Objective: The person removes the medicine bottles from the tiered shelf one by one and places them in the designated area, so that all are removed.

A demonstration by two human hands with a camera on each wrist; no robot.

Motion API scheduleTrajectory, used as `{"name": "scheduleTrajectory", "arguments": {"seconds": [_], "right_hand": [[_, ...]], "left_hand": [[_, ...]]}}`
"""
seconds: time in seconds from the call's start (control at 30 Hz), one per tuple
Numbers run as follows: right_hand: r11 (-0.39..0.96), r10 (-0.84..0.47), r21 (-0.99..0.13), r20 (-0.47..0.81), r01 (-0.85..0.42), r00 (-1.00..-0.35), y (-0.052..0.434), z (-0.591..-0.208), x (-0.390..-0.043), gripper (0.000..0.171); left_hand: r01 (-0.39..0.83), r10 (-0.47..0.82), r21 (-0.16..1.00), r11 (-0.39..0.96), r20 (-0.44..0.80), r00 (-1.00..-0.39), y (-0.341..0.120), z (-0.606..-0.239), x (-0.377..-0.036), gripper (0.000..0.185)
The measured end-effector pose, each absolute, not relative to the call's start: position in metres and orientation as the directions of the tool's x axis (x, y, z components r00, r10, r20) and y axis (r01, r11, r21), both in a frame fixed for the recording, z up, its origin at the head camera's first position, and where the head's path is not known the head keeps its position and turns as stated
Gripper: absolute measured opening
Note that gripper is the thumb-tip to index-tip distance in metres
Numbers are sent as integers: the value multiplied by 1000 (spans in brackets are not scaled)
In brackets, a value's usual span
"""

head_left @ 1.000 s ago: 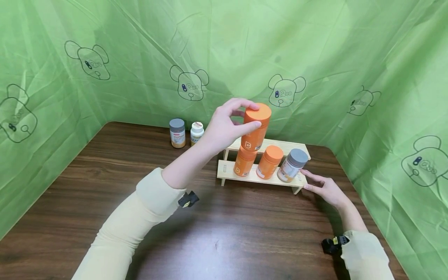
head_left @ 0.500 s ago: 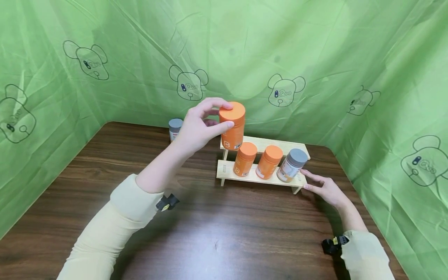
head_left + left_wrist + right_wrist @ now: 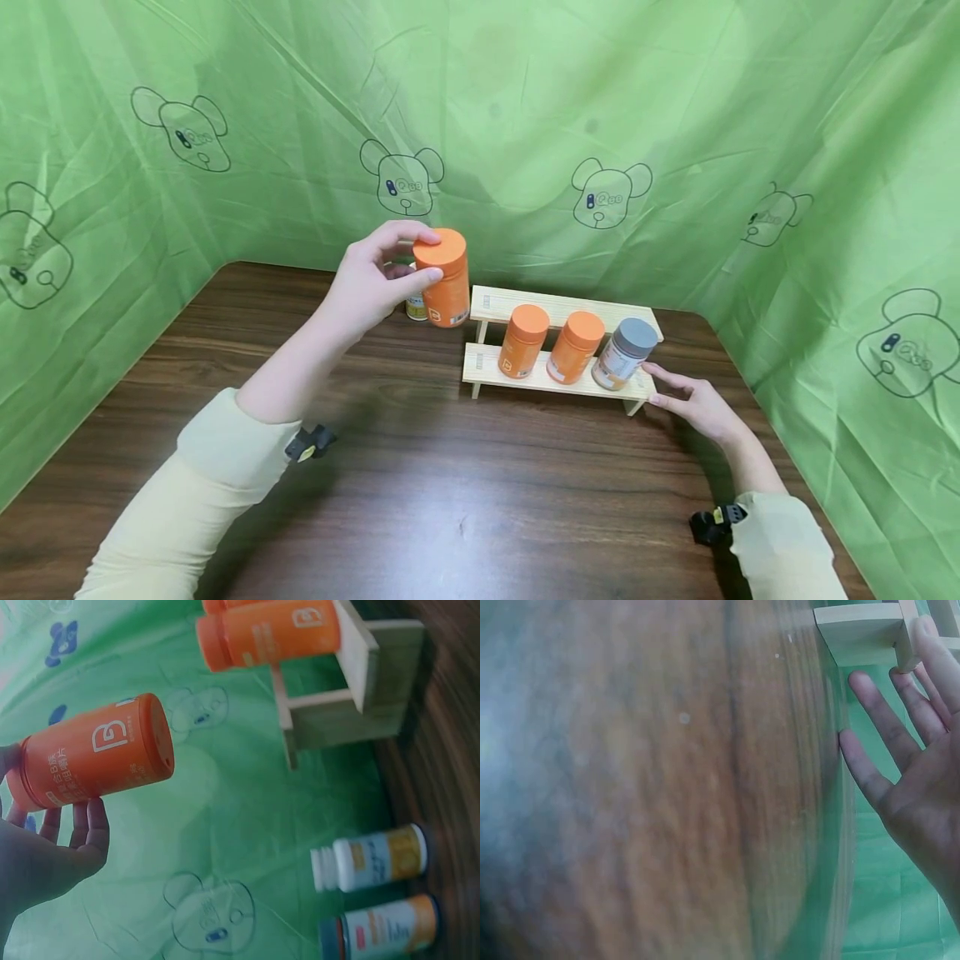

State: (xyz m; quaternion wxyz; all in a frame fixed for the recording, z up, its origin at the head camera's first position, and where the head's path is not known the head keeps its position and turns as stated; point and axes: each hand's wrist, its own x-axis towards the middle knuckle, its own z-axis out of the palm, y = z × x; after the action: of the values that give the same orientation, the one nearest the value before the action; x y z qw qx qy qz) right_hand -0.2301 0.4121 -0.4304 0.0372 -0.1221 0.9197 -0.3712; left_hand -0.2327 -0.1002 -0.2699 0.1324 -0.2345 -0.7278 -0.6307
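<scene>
My left hand (image 3: 367, 279) grips an orange jar (image 3: 447, 292) with an orange lid, raised to the left of a two-tier wooden shelf (image 3: 480, 360). In the left wrist view the jar (image 3: 97, 750) shows a white "B" logo, with the thumb and fingers around its lid end. On the lower tier stand two more orange jars (image 3: 525, 343) (image 3: 575, 348) and a grey-lidded jar (image 3: 625, 354). My right hand (image 3: 697, 407) touches the shelf's right end, its thumb and fingers fairly straight. The right wrist view shows these fingers (image 3: 885, 724) spread near the wooden end.
A white bottle (image 3: 375, 860) and another grey-lidded jar (image 3: 386, 930) stand left of the shelf, mostly hidden behind my left hand in the head view. The dark wooden table (image 3: 420, 483) is enclosed by a green printed curtain (image 3: 495, 108).
My left hand has carried the orange jar leftward, from above the lower tier's left jar to beyond the shelf's left end. My right hand stays at the shelf's right end.
</scene>
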Motion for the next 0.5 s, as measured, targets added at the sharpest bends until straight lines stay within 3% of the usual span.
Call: {"name": "scheduleTrajectory", "arguments": {"seconds": [0.27,0.5], "right_hand": [[691,-257,-699,2,-185,-966,414,-431,-232,56],[682,-252,-710,-6,-173,-968,415,-432,-233,56]], "left_hand": [[470,137,870,150,452,-881,-126,-284,-237,35],[509,99,844,167,500,-861,-149,-292,-241,36]]}}
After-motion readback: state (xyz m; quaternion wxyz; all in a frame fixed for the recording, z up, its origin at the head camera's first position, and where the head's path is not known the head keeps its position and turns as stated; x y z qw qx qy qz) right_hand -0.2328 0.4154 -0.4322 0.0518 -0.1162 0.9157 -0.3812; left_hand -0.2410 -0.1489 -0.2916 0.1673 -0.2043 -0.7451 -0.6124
